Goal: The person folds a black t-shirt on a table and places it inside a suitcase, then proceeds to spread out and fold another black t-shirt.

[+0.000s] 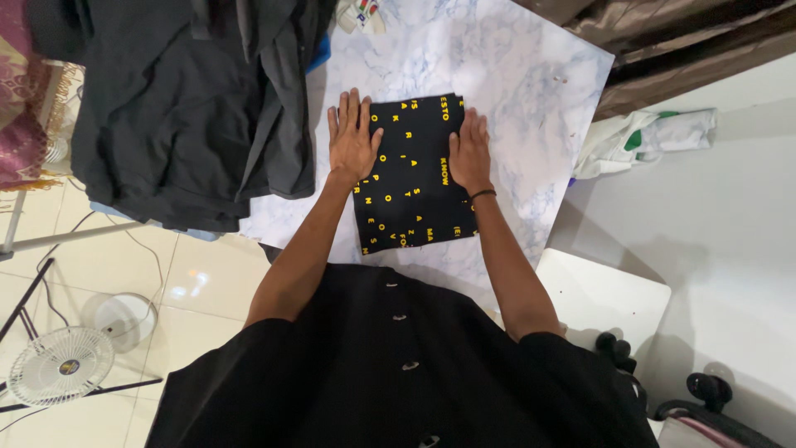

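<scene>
Two hands lie flat, palms down, on a folded black cloth (412, 174) printed with scattered yellow letters; the cloth sits near the middle of a white marble-patterned table (531, 91), its near edge close to the table's near edge. Left hand (351, 138) rests on the cloth's left edge, fingers straight and slightly spread, pointing to the far side, part of the palm over the bare table; nothing is gripped. Right hand (470, 152) rests on the cloth's right edge, fingers extended and close together, also gripping nothing; a thin dark band (482, 194) circles that wrist. The cloth is a roughly rectangular stack, edges fairly even, slightly skewed to the table. On the left part of the table lies a heap of black garments (191, 108), draping over the near-left edge, just beside the left hand but apart from it. Right of the table, a crumpled white and green cloth (643, 139) lies on a pale surface. On the tiled floor at near left stands a small white fan (60, 365).
</scene>
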